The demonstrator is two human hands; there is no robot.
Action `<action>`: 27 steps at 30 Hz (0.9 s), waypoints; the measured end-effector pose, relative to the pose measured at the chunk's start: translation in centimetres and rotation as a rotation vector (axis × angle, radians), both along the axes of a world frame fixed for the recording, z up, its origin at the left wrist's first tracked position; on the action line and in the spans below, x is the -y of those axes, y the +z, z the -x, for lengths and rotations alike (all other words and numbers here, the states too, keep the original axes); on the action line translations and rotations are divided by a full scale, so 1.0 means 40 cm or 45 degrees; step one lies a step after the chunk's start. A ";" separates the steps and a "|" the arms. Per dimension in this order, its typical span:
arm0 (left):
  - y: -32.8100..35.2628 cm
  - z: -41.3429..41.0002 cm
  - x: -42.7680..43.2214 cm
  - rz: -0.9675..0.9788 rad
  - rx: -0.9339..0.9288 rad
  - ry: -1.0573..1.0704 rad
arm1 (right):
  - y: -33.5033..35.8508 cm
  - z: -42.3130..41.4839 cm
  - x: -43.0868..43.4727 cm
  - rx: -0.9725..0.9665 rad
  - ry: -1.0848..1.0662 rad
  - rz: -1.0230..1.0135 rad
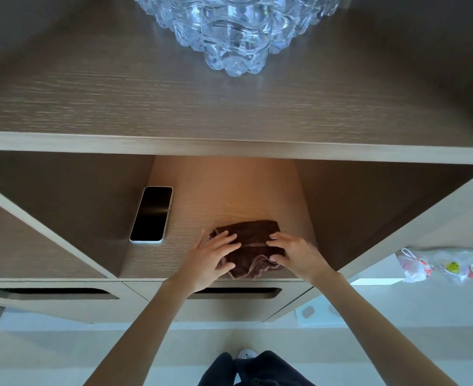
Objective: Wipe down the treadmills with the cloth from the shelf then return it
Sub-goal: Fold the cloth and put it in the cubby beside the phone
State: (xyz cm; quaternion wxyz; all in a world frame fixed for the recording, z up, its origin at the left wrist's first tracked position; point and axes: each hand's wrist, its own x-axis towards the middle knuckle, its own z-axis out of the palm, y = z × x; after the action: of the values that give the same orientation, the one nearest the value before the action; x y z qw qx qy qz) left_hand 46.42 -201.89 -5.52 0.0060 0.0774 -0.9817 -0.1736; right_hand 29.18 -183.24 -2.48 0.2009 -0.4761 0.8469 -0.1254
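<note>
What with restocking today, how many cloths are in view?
1: a brown cloth on the shelf, under the left hand and right hand. Others may be hidden.
</note>
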 end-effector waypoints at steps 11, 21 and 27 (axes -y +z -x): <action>0.007 0.004 -0.039 0.086 -0.329 0.123 | 0.029 0.011 0.014 -0.139 0.196 -0.047; 0.130 0.088 0.053 -0.352 0.269 0.205 | 0.121 0.092 0.105 0.250 0.165 -0.180; 0.171 0.194 0.095 -0.581 -0.223 0.998 | 0.113 0.133 0.184 0.376 -0.825 0.631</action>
State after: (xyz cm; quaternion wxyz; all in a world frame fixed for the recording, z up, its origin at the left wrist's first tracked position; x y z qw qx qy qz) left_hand 38.67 -205.67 1.31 0.1369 0.4272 -0.8108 -0.3759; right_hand 23.86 -190.60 2.05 0.1497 -0.1965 0.8591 -0.4482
